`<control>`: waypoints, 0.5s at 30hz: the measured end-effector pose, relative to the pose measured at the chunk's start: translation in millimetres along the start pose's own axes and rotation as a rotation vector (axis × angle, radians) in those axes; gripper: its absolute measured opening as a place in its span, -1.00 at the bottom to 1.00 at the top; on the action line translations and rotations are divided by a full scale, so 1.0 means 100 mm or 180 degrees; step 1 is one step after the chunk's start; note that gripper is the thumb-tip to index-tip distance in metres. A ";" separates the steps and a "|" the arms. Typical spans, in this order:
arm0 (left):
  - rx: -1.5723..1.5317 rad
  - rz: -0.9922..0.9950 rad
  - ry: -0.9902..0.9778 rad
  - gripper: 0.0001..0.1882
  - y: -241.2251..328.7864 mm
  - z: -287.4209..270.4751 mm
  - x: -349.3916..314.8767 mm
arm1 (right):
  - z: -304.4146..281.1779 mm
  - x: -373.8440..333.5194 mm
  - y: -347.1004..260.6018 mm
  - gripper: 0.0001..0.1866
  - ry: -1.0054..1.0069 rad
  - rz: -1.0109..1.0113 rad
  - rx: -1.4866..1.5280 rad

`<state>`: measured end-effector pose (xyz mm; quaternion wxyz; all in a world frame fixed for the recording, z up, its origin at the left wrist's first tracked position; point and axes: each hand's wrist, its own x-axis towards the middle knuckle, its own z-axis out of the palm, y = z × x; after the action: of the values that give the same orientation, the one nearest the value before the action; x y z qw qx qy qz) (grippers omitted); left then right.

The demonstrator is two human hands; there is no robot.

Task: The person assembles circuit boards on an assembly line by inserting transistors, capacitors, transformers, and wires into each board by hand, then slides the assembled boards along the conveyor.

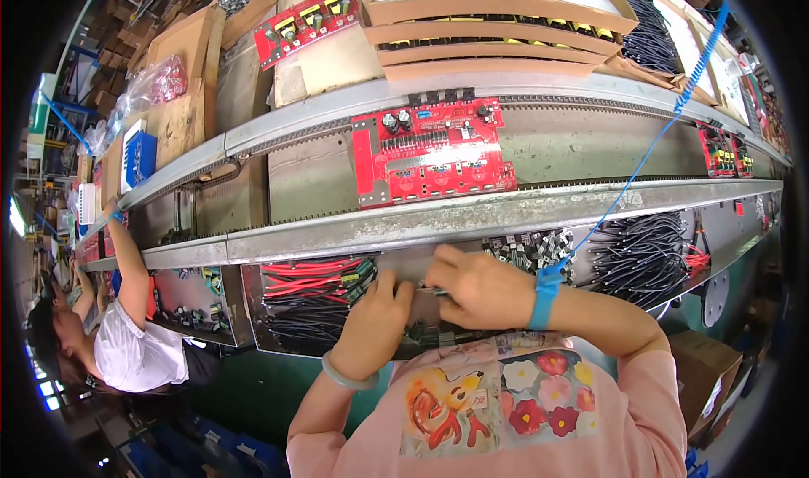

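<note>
My left hand (375, 328), with a pale bangle on the wrist, is over the parts tray beside the bundles of wires. Its fingers are curled together, and whatever they hold is hidden. Just to its right, my right hand (479, 290) has its fingers bent in a pinch around something too small to make out. A blue wrist strap (546, 297) circles that wrist, and a thin blue cord runs up from it. Red wires (308, 277) and black wires (308, 324) lie left of my hands. Small black-and-silver components (539, 249) lie beyond my right hand.
Beyond the metal rail (337, 240), a red circuit board (434, 153) sits on the conveyor. More black wires (645, 255) fill the tray at right. Stacked cardboard trays (506, 46) and another red board (308, 24) stand behind. A co-worker (139, 347) reaches toward the line at left.
</note>
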<state>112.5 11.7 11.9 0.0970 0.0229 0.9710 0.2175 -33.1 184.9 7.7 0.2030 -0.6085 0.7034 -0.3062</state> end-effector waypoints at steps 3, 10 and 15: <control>-0.0311 -0.0088 -0.0161 -0.66 -0.01 -0.08 -0.01 | -0.08 -0.11 0.03 -0.72 0.0479 0.0436 0.1078; -0.0922 0.0088 -0.0091 -0.65 -0.14 -0.11 0.03 | 0.31 -0.20 -0.05 -0.74 -0.0938 -0.0033 -0.0132; -0.1574 -0.0390 0.0108 -0.63 -0.12 -0.25 -0.03 | 0.42 -0.10 -0.17 -0.82 -0.1048 -0.0231 -0.0502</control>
<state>110.0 -10.4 29.7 0.0964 -0.0640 0.8893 0.4424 8.9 185.7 -12.3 0.2558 -0.6894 0.6601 -0.1535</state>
